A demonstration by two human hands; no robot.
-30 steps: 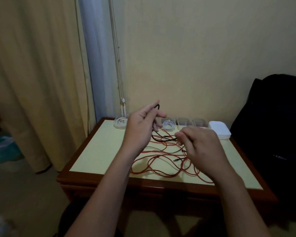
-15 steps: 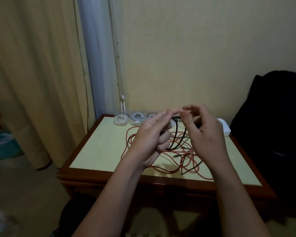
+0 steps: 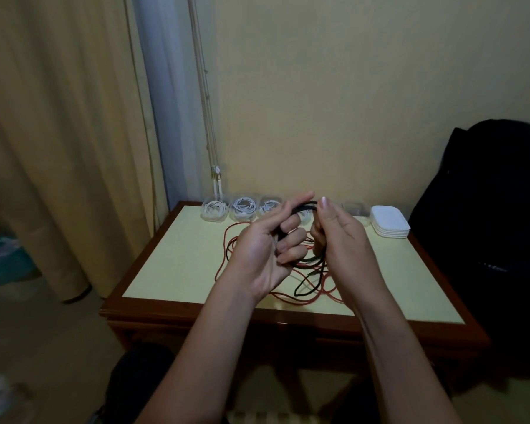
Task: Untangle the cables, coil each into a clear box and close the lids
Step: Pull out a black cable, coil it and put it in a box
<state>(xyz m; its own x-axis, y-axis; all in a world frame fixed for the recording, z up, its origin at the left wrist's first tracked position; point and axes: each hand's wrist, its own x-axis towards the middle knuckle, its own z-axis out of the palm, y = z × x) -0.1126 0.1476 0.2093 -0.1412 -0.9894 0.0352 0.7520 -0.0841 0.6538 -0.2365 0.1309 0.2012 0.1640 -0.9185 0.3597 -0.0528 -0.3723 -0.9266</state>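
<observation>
Above the table's middle, my left hand (image 3: pixel 268 247) grips a black cable (image 3: pixel 306 205) with curled fingers, and my right hand (image 3: pixel 338 237) pinches the same cable's loop between thumb and fingers. The black cable's free part (image 3: pixel 305 287) hangs down onto the table. A tangle of red cable (image 3: pixel 225 252) lies on the table under both hands. Three clear boxes with coiled white cables (image 3: pixel 242 208) stand in a row at the table's far edge. An empty clear box (image 3: pixel 353 208) stands further right.
A stack of white lids (image 3: pixel 389 221) sits at the table's far right corner. The yellow-topped wooden table (image 3: pixel 172 258) stands against the wall. Curtains hang at the left. A dark bag or chair (image 3: pixel 490 228) stands close by the table's right side.
Both hands have come together over the table and the black cable now forms a loop held between them; more of it has been lifted off the red tangle.
</observation>
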